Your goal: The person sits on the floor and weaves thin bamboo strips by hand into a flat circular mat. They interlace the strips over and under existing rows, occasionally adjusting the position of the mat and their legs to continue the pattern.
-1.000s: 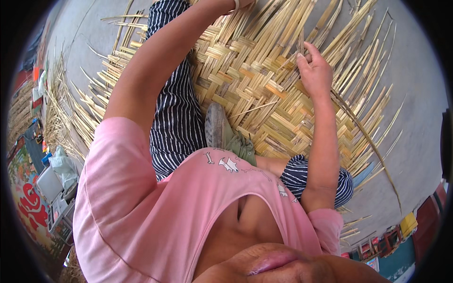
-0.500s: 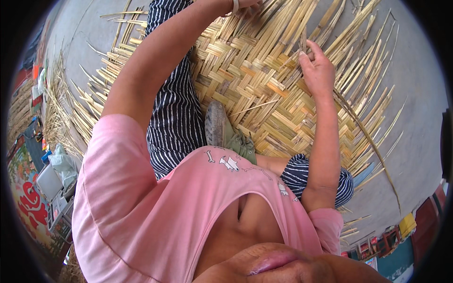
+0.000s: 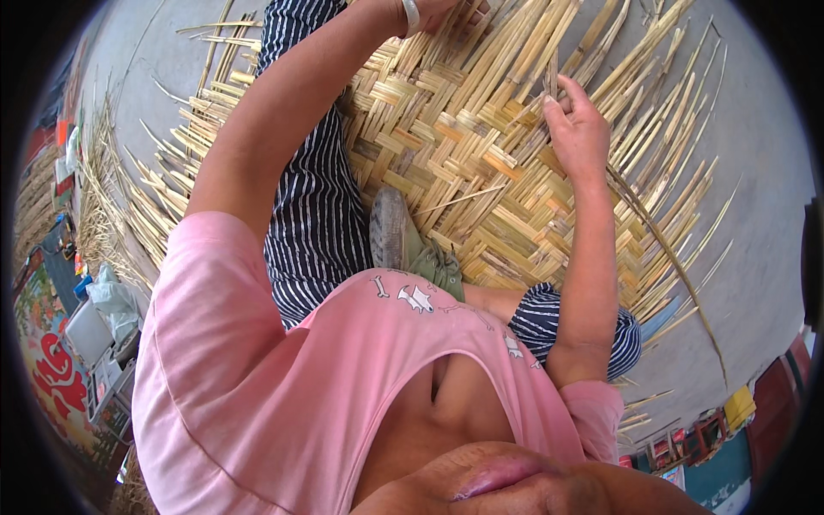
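A half-woven mat (image 3: 481, 146) of split reed strips, pale yellow to green-brown, lies on the ground before me in a herringbone weave. Its loose strip ends (image 3: 661, 69) fan out at the far and right sides. My right hand (image 3: 579, 124) is closed at the mat's far right part, thumb and fingers pinching an upright reed strip (image 3: 551, 77). At the top edge of the picture my left hand (image 3: 451, 15), with a pale bracelet at its wrist, bends over the far strips. Its fingers are curled and partly cut off, so what they hold is unclear.
My shoe (image 3: 390, 230) rests on the mat's near edge, beside my striped trouser leg (image 3: 313, 206). A long thin stalk (image 3: 674, 249) curves off to the right. Straw (image 3: 112, 197), a grey chair (image 3: 88, 330) and a plastic bag (image 3: 113, 296) stand at left.
My left hand has shifted slightly, with its fingers a little differently bent over the strips. The right hand keeps its pinch in the same place.
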